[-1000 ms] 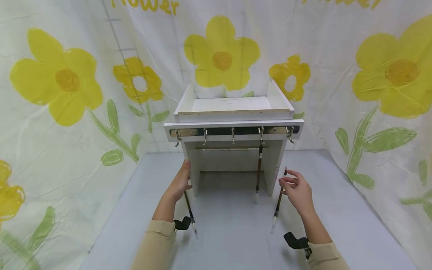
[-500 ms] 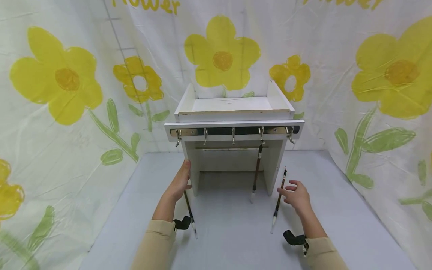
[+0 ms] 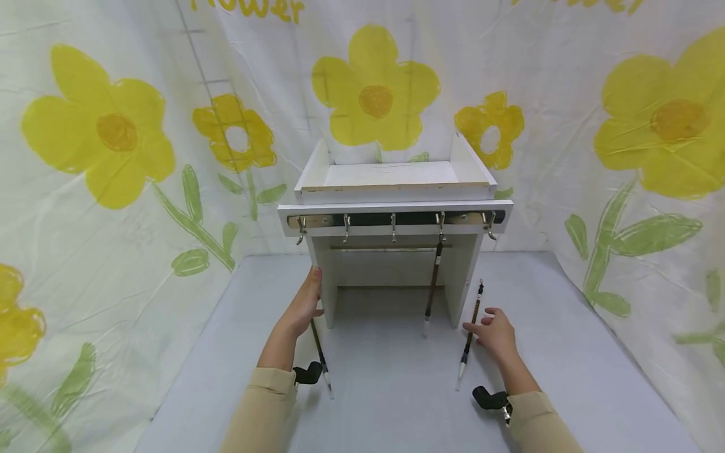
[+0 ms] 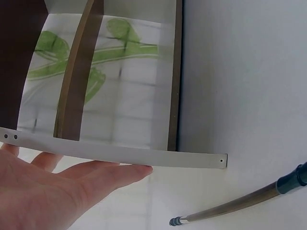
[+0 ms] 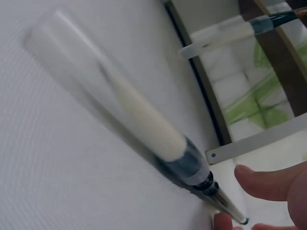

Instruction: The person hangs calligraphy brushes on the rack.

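My left hand (image 3: 300, 305) rests against the left side panel (image 4: 129, 154) of a white shelf unit, its fingers at the panel's front edge. My right hand (image 3: 495, 333) hovers beside a calligraphy brush (image 3: 473, 321), thumb and fingers apart on either side of its handle. That brush lies on the table with a clear cap (image 5: 62, 43) over its pale tip. A second calligraphy brush (image 3: 434, 277) hangs tip down from a hook (image 3: 441, 223) on the shelf. Near the left wrist lies a third calligraphy brush (image 3: 319, 346), handle toward the shelf.
A hook rail (image 3: 370, 219) with several metal hooks runs across the shelf's front. The shelf has an open tray top (image 3: 391, 173). A white cloth (image 3: 170, 38) printed with yellow flowers hangs behind and at both sides of the pale table (image 3: 391, 402).
My right hand has let go of the brush's upper end, then come down along its handle. The hanging brush has swung slightly. The left hand stays at the panel.
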### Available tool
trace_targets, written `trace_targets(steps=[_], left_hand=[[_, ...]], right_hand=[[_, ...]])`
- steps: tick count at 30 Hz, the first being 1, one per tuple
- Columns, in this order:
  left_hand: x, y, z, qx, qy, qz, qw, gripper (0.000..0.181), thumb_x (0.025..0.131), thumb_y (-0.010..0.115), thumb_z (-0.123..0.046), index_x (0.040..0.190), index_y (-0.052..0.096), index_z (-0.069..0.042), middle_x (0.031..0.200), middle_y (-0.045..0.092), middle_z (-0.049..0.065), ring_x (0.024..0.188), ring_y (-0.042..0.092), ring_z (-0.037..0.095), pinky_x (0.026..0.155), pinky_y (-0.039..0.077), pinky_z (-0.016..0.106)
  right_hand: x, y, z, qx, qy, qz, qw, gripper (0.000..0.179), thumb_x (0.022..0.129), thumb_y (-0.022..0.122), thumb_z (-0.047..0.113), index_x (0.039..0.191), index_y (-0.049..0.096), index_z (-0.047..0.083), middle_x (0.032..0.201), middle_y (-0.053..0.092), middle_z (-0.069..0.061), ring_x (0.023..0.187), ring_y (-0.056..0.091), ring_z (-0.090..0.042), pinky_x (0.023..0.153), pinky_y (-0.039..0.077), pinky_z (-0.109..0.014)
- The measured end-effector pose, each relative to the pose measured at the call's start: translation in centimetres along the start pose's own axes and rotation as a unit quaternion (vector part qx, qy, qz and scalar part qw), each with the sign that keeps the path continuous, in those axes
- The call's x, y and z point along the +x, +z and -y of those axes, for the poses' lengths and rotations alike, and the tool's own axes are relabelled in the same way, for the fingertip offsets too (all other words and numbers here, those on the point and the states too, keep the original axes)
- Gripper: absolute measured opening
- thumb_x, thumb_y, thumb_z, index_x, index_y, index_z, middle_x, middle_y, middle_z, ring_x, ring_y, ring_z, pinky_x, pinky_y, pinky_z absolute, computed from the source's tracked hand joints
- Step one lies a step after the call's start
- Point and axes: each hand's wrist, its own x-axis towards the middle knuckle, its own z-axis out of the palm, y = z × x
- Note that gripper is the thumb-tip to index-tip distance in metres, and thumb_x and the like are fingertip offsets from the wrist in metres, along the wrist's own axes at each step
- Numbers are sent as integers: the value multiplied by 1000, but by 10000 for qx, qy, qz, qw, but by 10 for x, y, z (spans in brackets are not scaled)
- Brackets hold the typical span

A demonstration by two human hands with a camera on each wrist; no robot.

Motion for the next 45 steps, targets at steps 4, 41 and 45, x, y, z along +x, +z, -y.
trace_targets(steps=[4, 41, 45], left_hand=[[1, 0, 1, -2, 19, 19, 10000, 79, 99, 13, -72, 163, -8, -30, 169, -3, 18, 147, 13, 60, 105, 36, 73], [-1, 1, -3, 7, 17, -39, 10000, 76, 100, 13, -72, 163, -6, -33, 169, 1, 17, 147, 15, 59, 104, 37, 74], [-2, 1, -2, -1, -6, -30, 10000, 78, 100, 12, -72, 163, -6, -31, 169, 0, 17, 147, 14, 59, 104, 37, 73]], right_hand=[[3, 5, 0, -479, -167, -126, 9986, 80, 87, 79, 19, 145, 33, -12, 133, 50, -38, 93, 69, -37, 77, 60, -40], [-6, -15, 21, 332, -241, -21, 9992, 54, 92, 60, -3, 141, 40, -19, 117, 60, -34, 70, 72, -22, 61, 62, -31], [-15, -18, 33, 520, -367, -94, 9979, 55, 95, 59, -2, 144, 37, -16, 123, 61, -35, 92, 74, -35, 66, 63, -33]])
